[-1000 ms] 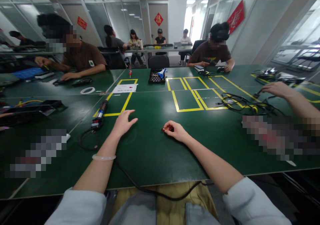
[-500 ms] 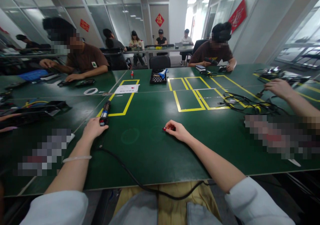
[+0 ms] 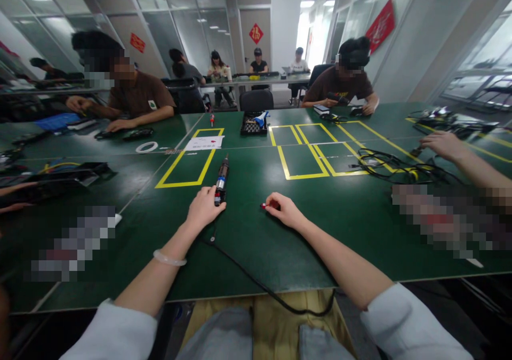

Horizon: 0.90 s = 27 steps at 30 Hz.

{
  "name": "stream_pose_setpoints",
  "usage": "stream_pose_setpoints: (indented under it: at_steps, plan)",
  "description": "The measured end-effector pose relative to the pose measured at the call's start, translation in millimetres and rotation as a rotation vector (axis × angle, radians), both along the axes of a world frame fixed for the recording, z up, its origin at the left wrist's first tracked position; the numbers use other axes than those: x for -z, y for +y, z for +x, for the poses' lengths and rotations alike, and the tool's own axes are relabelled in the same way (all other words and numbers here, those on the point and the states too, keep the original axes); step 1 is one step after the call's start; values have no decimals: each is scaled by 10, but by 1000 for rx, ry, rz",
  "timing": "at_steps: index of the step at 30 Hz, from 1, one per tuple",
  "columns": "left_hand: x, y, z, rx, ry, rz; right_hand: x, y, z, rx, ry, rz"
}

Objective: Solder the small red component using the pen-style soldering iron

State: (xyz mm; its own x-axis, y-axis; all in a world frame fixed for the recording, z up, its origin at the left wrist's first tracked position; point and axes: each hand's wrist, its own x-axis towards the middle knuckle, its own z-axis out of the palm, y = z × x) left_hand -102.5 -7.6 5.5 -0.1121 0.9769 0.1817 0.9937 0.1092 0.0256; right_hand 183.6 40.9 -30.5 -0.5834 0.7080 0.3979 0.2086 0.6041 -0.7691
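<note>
My left hand (image 3: pixel 205 209) is closed around the rear end of an electric screwdriver (image 3: pixel 221 177), whose tip points away from me across the green table. From its back end a black cord (image 3: pixel 256 284) runs over the table and down past the front edge. To the right of it, my right hand (image 3: pixel 287 210) rests on the table in a pinch. Between its fingertips sits a small red piece (image 3: pixel 263 206), too small and too covered to name exactly.
Yellow tape frames (image 3: pixel 304 177) mark the table (image 3: pixel 248 253). A paper sheet (image 3: pixel 205 143), a black tray (image 3: pixel 254 131), a red screwdriver (image 3: pixel 212 119) and a white ring (image 3: pixel 146 147) lie farther off. Black cables (image 3: pixel 384 162) lie at right, near another person's hand (image 3: pixel 446 144). Two people sit opposite.
My left hand has carried the electric screwdriver to the right, out of the left tape frame and closer to my right hand. The cord has shifted with it. My right hand has stayed put.
</note>
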Motion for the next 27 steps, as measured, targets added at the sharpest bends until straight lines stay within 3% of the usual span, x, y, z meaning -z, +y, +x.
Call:
stream_pose_setpoints:
  at_steps: [6,11,16,27]
  plan:
    - [37,-6,670,195,-37,39,-30,-14,7,53,-78,89]
    - [68,-28,996,320,-90,61,-50,-25,17,98,-130,119]
    - [86,-50,1092,378,-133,71,-56,-24,15,109,-152,117]
    - [109,-69,1116,365,-114,85,-66,-24,17,102,-113,95]
